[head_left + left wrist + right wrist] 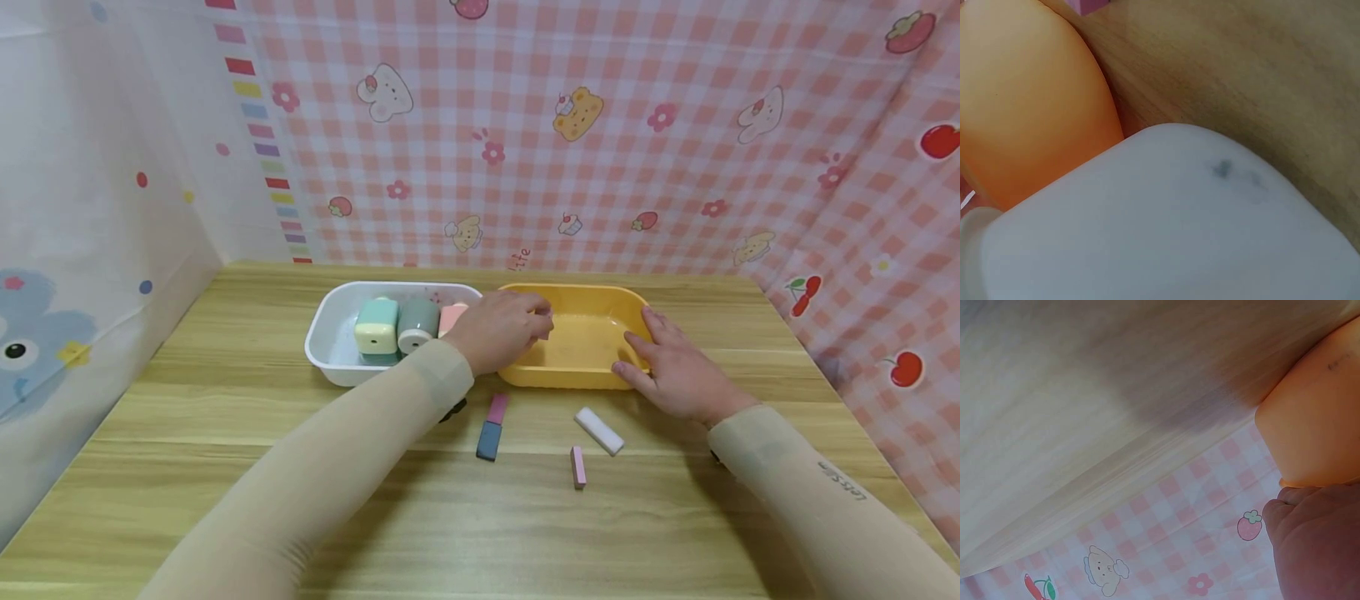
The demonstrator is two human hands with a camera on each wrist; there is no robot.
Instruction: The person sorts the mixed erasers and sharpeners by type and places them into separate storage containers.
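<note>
My left hand (504,329) reaches across the white basin's right end to the left side of the yellow basin (573,379). Its fingers are bent, and a small pink block (546,328) shows at the fingertips, mostly hidden by them. Over the yellow basin's right rim lies my right hand (686,375), fingers spread and fairly straight, fingertips on the rim and just inside. In front of the yellow basin lie a pink-and-blue eraser (491,429), a white oblong block (599,431) and a small pink bar (578,467).
The white basin (321,354) adjoins the yellow one on the left. It holds a mint-and-cream block-shaped thing (377,325), a grey-green rounded one (418,321) and a pink one (452,317), partly covered by my left hand. A checked cloth (450,150) hangs behind the wooden table (337,517).
</note>
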